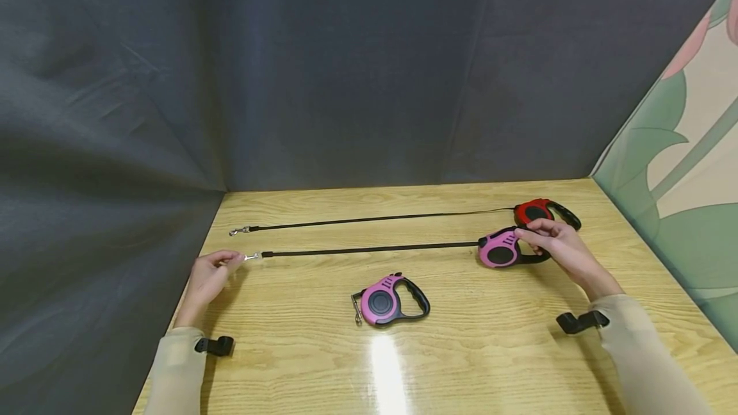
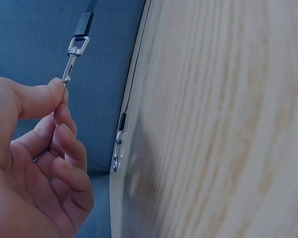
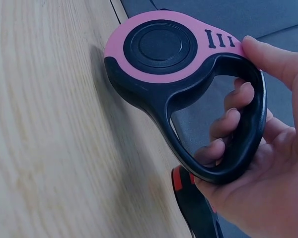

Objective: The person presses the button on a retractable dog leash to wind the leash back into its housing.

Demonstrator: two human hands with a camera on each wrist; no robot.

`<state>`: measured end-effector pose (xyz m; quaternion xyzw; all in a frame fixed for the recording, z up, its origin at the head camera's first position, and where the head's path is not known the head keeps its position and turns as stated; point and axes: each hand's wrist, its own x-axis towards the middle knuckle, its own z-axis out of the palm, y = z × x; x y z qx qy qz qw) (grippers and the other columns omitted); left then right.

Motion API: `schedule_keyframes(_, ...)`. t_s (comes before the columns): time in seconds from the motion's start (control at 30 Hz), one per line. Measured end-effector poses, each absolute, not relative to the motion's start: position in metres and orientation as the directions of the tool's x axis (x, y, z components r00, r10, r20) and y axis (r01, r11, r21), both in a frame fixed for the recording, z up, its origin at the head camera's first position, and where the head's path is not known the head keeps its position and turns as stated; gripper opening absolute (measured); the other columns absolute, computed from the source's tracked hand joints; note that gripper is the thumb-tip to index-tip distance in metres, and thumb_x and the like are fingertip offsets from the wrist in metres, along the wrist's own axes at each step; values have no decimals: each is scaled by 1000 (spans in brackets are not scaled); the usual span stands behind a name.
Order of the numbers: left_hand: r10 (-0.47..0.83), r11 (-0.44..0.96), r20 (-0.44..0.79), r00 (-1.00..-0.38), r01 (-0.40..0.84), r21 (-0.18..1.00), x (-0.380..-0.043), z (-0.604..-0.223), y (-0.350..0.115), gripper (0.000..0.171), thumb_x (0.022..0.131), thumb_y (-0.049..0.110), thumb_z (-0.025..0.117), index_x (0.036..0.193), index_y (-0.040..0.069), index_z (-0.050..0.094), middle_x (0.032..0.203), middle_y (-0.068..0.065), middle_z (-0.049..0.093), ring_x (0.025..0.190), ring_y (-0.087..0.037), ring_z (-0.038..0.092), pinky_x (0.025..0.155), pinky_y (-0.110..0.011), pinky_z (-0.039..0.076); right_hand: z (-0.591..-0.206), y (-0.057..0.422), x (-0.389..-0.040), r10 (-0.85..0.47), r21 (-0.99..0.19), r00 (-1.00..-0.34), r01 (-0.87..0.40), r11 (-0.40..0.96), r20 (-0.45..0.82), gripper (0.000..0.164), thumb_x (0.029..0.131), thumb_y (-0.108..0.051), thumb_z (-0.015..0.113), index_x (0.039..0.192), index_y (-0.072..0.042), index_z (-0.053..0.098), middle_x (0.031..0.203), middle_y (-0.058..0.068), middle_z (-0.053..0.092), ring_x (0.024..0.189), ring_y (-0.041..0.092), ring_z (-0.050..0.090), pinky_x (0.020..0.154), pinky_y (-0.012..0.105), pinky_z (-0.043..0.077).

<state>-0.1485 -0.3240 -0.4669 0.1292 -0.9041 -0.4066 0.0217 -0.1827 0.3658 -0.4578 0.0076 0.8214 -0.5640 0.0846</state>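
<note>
My right hand [image 1: 562, 250] grips the black handle of a pink retractable dog leash [image 1: 499, 248], fingers curled through the loop in the right wrist view. Its black strap [image 1: 369, 249] runs taut across to the left. At the far end my left hand [image 1: 212, 275] pinches the silver snap hook [image 2: 69, 67] between thumb and forefinger. Behind it lies a red retractable leash [image 1: 533, 212], its strap [image 1: 369, 218] drawn out leftward to a second snap hook [image 1: 239, 231]. A second pink leash [image 1: 382, 303] rests in front, strap wound in, hook hanging at its left side.
The wooden table [image 1: 300, 357] carries a bright light reflection near its front. Dark grey cloth [image 1: 357, 69] hangs behind and on the left. A panel with a leaf and flower pattern [image 1: 692, 210] stands along the right edge.
</note>
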Motion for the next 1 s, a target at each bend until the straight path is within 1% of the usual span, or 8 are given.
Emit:
schedule_keyframes(0.13, -243, 634, -61, -968, -206, 745, -149, -466, -322, 37, 105, 27, 69, 124, -5, 75, 119, -22, 72, 80, -11, 56, 66, -26, 47, -456, 364, -183, -90, -931, -985, 104, 351, -144, 32, 106, -30, 69, 109, 1, 63, 85, -17, 60, 78, 11, 54, 75, 27, 44)
schedule_keyframes(0.33, -235, 643, -74, -969, -212, 736, -148, -464, -319, 38, 105, 27, 70, 124, -5, 75, 124, -24, 72, 85, -12, 56, 70, -25, 46, -457, 363, -182, -91, -935, -986, 104, 338, -143, 28, 106, -30, 69, 106, -3, 64, 83, -16, 60, 78, 11, 54, 76, 28, 43)
schedule_keyframes(0.5, -224, 652, -73, -972, -206, 730, -148, -463, -319, 37, 106, 27, 69, 124, -5, 75, 125, -24, 72, 88, -14, 56, 73, -25, 46, -458, 362, -182, -92, -939, -986, 102, 328, -140, 24, 106, -29, 68, 104, -5, 63, 83, -16, 60, 78, 12, 54, 76, 29, 42)
schedule_keyframes(0.6, -220, 653, -64, -973, -196, 731, -149, -463, -318, 36, 106, 26, 69, 124, -5, 75, 124, -24, 72, 87, -13, 56, 72, -25, 46, -457, 362, -183, -98, -940, -986, 95, 327, -133, 26, 106, -28, 68, 105, -3, 63, 83, -15, 60, 78, 12, 54, 75, 29, 42)
schedule_keyframes(0.77, -210, 659, -50, -977, -179, 730, -149, -463, -318, 35, 105, 25, 70, 122, -5, 75, 121, -24, 73, 85, -11, 57, 70, -25, 47, -457, 360, -182, -108, -939, -986, 83, 335, -126, 33, 106, -28, 69, 109, 5, 63, 82, -13, 59, 78, 13, 54, 75, 30, 42)
schedule_keyframes(0.83, -209, 658, -52, -977, -180, 731, -148, -463, -318, 35, 105, 25, 70, 122, -5, 75, 122, -24, 73, 85, -11, 57, 70, -24, 47, -457, 360, -182, -107, -937, -986, 82, 338, -125, 34, 106, -28, 69, 109, 6, 63, 82, -13, 59, 78, 13, 54, 74, 30, 42)
schedule_keyframes(0.9, -209, 656, -56, -976, -182, 732, -148, -463, -318, 36, 105, 25, 69, 123, -5, 75, 123, -24, 73, 86, -11, 57, 71, -25, 47, -457, 359, -182, -106, -935, -986, 82, 344, -126, 33, 106, -27, 69, 109, 5, 63, 83, -13, 59, 78, 13, 54, 74, 29, 42)
schedule_keyframes(1.0, -208, 657, -59, -976, -184, 731, -148, -462, -317, 36, 105, 26, 69, 123, -5, 75, 123, -24, 72, 86, -11, 57, 71, -24, 47, -456, 359, -183, -101, -930, -986, 89, 357, -133, 26, 106, -29, 69, 107, -3, 65, 84, -14, 59, 79, 11, 54, 75, 28, 43)
